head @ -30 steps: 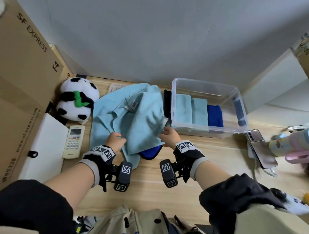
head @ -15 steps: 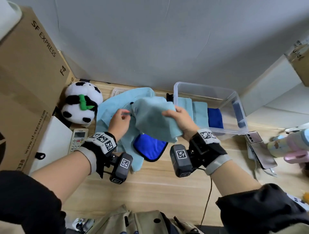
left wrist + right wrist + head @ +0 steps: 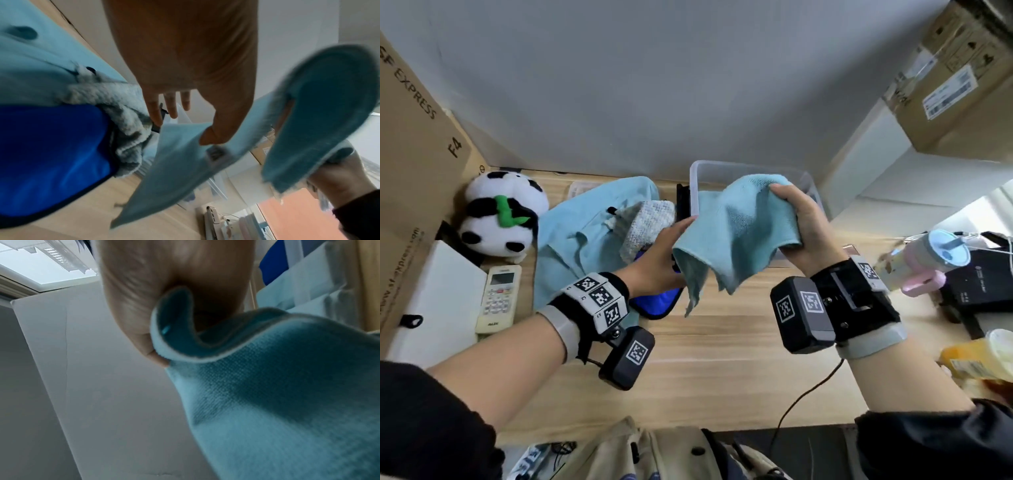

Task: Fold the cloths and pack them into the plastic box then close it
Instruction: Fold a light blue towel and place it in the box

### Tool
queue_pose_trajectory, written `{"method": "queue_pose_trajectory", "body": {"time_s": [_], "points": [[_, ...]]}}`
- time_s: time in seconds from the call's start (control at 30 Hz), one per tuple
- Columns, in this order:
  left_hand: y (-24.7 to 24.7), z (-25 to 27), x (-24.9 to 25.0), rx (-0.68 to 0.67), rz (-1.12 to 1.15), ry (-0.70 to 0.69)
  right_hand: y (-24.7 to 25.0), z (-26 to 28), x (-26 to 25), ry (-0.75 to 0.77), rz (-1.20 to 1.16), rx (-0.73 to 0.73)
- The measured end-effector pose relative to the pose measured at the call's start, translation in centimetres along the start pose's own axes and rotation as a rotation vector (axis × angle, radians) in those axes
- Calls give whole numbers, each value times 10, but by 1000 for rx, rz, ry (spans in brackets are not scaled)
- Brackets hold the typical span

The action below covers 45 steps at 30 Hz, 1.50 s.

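Observation:
I hold a light blue cloth (image 3: 736, 233) in the air in front of the clear plastic box (image 3: 722, 168). My right hand (image 3: 791, 205) grips its upper right corner; in the right wrist view the cloth (image 3: 277, 386) curls out of that fist (image 3: 164, 337). My left hand (image 3: 681, 229) is at the cloth's left edge, and the left wrist view shows its thumb (image 3: 207, 138) on the cloth corner (image 3: 180, 154) with the fingers straight. On the table lie a large light blue cloth (image 3: 575, 246), a grey knitted cloth (image 3: 647, 226) and a dark blue cloth (image 3: 654, 305). The held cloth hides most of the box's inside.
A plush panda (image 3: 500, 212), a remote control (image 3: 498, 298), a white box (image 3: 431, 291) and a cardboard carton (image 3: 414, 137) stand at the left. At the right are a pink and blue bottle (image 3: 924, 263), an orange bottle (image 3: 976, 359) and a black cable (image 3: 804, 401).
Both hands took the light blue cloth off the pile and lifted it up and to the right, in front of the box. The grey knitted cloth beneath now shows.

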State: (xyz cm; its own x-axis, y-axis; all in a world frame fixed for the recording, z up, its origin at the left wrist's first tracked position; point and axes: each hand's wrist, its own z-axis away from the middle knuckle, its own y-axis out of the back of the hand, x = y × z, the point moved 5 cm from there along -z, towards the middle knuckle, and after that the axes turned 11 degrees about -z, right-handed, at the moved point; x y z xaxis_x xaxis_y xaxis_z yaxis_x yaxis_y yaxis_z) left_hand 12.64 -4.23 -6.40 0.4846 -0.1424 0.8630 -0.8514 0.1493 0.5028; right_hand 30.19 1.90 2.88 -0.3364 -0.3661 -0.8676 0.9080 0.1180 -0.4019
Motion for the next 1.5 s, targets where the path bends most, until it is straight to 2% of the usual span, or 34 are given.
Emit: {"method": "queue_pose_trajectory", "body": {"time_s": [0.07,0.13,0.3,0.37,0.43,0.57,0.7,0.83,0.9,0.97,1.13,1.2,1.27,1.37,1.43,1.5], "points": [[-12,-3,16,-52,73,13,17,4,3,-12,12,56],[-21,-3,26,-78,-39,38,32,9,7,-38,19,122],[-39,-8,64,65,-202,-76,66,22,14,-110,-42,205],[-47,-9,73,77,-239,-113,70,26,16,-126,-91,159],[-52,-9,79,126,-200,-93,70,33,19,-124,-99,77],[-52,-13,74,202,38,64,70,44,35,-84,-17,-66],[-43,-14,75,279,136,165,89,46,62,-81,322,-109],[-16,-16,69,474,237,277,118,42,76,-130,732,-43],[6,-18,62,576,284,291,138,36,67,-36,838,91],[25,-22,56,622,305,288,156,31,46,108,858,248],[52,-32,59,669,221,265,154,31,-23,400,742,421],[59,-35,60,697,253,263,144,35,-43,504,591,403],[61,-33,60,711,333,270,138,38,-55,563,420,324],[54,-24,55,701,534,279,146,42,-47,500,244,245],[42,-17,42,602,558,323,161,43,-30,391,118,194],[23,-7,24,462,505,405,176,45,-8,226,115,134]]}}
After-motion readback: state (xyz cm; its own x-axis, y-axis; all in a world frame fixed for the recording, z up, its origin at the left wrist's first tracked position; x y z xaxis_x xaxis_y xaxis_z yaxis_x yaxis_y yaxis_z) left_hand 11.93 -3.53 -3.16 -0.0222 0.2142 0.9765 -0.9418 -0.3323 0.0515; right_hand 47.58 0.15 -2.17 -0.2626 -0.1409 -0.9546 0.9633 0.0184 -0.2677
